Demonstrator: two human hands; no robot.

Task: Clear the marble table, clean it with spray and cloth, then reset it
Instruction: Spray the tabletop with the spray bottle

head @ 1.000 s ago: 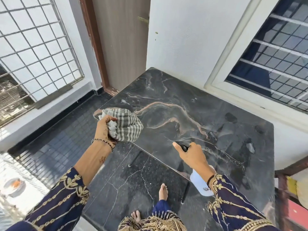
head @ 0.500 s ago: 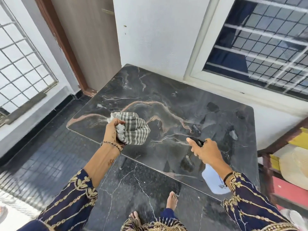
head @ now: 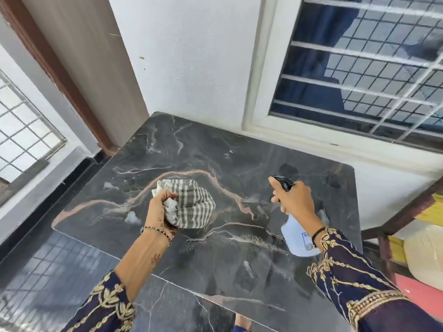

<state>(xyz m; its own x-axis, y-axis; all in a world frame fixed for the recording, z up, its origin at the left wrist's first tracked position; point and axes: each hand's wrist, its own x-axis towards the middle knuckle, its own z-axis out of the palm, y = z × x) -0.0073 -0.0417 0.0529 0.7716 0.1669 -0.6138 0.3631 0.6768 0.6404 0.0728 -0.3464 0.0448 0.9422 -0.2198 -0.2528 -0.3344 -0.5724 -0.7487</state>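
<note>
Right, both hands are over the dark grey veined marble table (head: pixel 203 144). Left hand (head: pixel 160 208) clutches a bunched grey-and-white checked cloth (head: pixel 195 203) at the table's middle, touching the stone or just above it, hard to say. Right hand (head: pixel 296 200) wraps the neck of a pale translucent plastic spray bottle (head: pixel 296 238), index finger stretched beside its black trigger head (head: pixel 284 182), bottle tilted above the table's right side.

The dark marble table (head: pixel 182 144) stands in a corner, its far edge against the white wall (head: pixel 191 56) below the barred window (head: pixel 359 68). Pink and white veins run across its glossy top. Small pale patches (head: pixel 132 218) lie on it, one near the left front edge and another toward the right side.
</note>
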